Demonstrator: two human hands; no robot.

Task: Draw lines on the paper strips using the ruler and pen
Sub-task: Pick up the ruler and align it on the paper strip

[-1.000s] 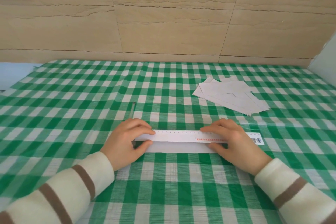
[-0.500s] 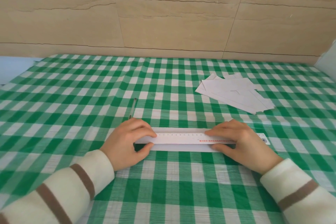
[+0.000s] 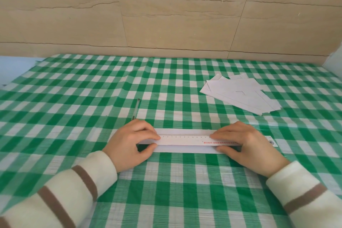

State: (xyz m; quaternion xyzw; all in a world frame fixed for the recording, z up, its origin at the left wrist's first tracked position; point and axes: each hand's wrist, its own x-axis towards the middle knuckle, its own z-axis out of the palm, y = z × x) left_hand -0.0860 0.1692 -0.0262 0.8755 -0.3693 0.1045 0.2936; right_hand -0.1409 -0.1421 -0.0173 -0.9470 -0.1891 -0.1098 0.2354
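A white ruler (image 3: 187, 140) with red print lies lengthwise on a white paper strip (image 3: 185, 149) in front of me on the green checked tablecloth. My left hand (image 3: 130, 145) pinches the ruler's left end between thumb and fingers. My right hand (image 3: 248, 146) presses on the ruler's right part, fingers on top and thumb at the strip's near edge. The ruler's right tip (image 3: 272, 142) sticks out past my right hand. A thin pen (image 3: 136, 108) lies on the cloth just beyond my left hand, untouched.
A loose pile of white paper strips (image 3: 240, 94) lies at the right rear of the table. A beige tiled wall (image 3: 166, 15) rises behind the table's far edge. The green checked cloth (image 3: 74, 98) covers the whole tabletop.
Both hands stay on the ruler and strip; the ruler has shifted only slightly. The camera has tilted a little, so the scene sits somewhat lower and more to the right.
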